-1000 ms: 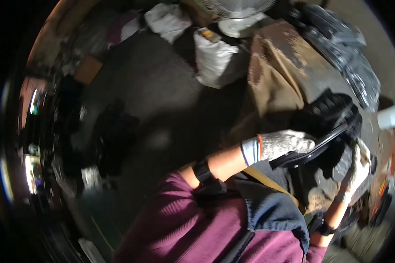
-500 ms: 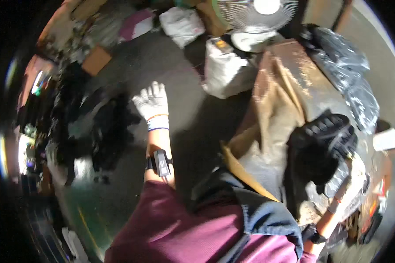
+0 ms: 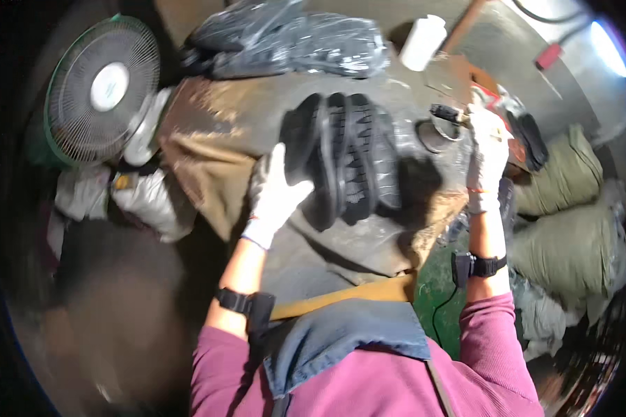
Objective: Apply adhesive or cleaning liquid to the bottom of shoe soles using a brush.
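Several black shoes (image 3: 358, 156) stand pressed side by side on the covered worktop, their treaded soles showing. My left hand (image 3: 275, 194), in a white glove, lies against the leftmost shoe with its thumb spread from the fingers. At the right of the worktop, my gloved right hand (image 3: 490, 142) is closed around a small brush (image 3: 446, 111) with a dark head. The brush head is over the mouth of a small round pot (image 3: 438, 137). What the pot contains cannot be made out.
A brown cover (image 3: 209, 149) drapes the worktop, with clear plastic-wrapped black items (image 3: 292, 45) along its far edge. A white bottle (image 3: 423, 43) stands far right. A fan (image 3: 104, 87) is at left, and stuffed green sacks (image 3: 563, 236) lie at right.
The view has swung right. My left hand has come from over the floor to the shoes. My right hand has left the shoes and now grips the brush at the pot.
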A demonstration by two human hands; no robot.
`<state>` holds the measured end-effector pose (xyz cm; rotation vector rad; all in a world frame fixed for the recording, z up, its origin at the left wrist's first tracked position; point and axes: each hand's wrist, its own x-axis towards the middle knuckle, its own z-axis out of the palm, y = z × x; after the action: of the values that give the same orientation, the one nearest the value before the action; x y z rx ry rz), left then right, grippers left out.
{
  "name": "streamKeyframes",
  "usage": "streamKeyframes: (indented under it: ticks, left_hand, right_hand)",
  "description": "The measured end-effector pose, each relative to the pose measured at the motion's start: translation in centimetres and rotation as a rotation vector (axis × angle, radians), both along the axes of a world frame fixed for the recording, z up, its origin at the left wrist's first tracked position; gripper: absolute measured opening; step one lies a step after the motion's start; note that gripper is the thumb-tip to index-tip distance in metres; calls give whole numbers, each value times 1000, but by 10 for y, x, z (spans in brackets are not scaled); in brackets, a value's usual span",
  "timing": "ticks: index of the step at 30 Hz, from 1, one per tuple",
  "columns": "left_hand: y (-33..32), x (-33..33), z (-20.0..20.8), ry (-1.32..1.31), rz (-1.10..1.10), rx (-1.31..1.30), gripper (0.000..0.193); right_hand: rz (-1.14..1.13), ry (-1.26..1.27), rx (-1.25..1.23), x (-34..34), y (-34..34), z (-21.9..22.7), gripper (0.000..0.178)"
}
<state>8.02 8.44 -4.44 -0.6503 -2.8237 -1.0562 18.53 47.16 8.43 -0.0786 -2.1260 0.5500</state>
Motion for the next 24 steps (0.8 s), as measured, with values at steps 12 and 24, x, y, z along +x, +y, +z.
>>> streamKeyframes:
  ticks: [12,24]
  left_hand:
    - [-41,-24,20,-543,-49,690,97]
    - [-5,15,90,-1597,-804,1891,89]
  right_hand:
    - [-329,-614,369,-44,55,-37,26]
    - [-378,-483,165,-48,81,-77,21]
